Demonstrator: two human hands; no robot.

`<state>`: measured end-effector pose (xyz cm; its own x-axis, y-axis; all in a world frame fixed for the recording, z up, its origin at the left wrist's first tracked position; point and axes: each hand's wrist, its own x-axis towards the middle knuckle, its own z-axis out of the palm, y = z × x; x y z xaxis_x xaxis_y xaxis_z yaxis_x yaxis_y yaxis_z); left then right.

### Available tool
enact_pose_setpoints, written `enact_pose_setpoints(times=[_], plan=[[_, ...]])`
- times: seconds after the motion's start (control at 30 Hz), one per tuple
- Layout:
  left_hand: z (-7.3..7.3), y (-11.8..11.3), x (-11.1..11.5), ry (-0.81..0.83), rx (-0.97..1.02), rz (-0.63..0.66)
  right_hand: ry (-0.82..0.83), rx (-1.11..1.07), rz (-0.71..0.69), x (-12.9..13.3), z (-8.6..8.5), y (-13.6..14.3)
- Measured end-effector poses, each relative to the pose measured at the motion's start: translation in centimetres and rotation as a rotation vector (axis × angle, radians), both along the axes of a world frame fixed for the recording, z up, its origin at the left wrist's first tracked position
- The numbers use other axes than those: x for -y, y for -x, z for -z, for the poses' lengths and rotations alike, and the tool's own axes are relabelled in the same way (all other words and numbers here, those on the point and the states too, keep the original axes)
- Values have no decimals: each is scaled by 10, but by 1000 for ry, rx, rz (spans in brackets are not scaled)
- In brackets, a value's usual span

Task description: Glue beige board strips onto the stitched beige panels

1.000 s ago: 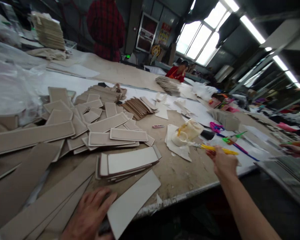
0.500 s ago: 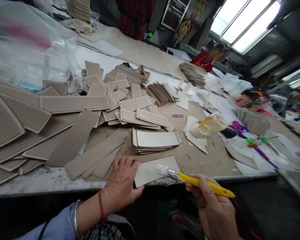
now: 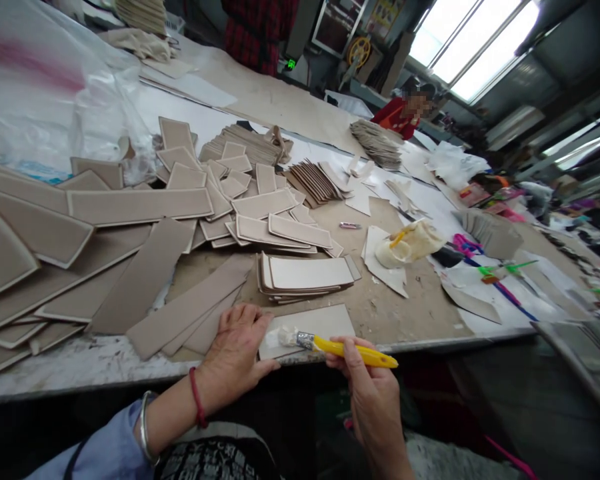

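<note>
My right hand (image 3: 367, 380) grips a paintbrush (image 3: 353, 350) by its yellow handle. White paste covers the bristles, which touch the left part of a pale rectangular panel (image 3: 330, 321) at the table's front edge. My left hand (image 3: 237, 343) lies over the panel's left end, thumb spread apart from the fingers, pressing it against the table. Just behind the panel stands a small stack of similar pale-faced pieces (image 3: 310, 273). Long brown strips (image 3: 193, 303) lie fanned out left of my left hand.
A large loose pile of brown panels (image 3: 140, 205) fills the left. An open pot (image 3: 394, 253) of pale paste rests on a scrap, near a small cutter (image 3: 350, 225). Plastic sheeting (image 3: 35, 87) lies at the far left. A person in red (image 3: 395, 119) sits across the table.
My right hand has moved left with the paintbrush, carrying the bristles toward my left hand. White paste now shows on the panel's left part. The view has shifted slightly.
</note>
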<state>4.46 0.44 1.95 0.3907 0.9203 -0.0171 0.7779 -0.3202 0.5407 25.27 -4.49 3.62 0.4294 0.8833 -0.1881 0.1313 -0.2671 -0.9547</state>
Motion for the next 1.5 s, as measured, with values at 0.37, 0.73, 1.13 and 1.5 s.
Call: enact_pose_setpoints(times=[0.37, 0.73, 1.13, 1.5], plan=[[-1, 3, 3, -5, 49, 1, -107, 569, 100, -7, -23, -31], [1, 5, 2, -17, 79, 9, -301, 815, 12, 10, -40, -21], [3, 15, 1, -17, 105, 66, -218, 490, -71, 2, -19, 15], [3, 18, 1, 28, 108, 71, -359, 1063, 114, 16, -48, -21]])
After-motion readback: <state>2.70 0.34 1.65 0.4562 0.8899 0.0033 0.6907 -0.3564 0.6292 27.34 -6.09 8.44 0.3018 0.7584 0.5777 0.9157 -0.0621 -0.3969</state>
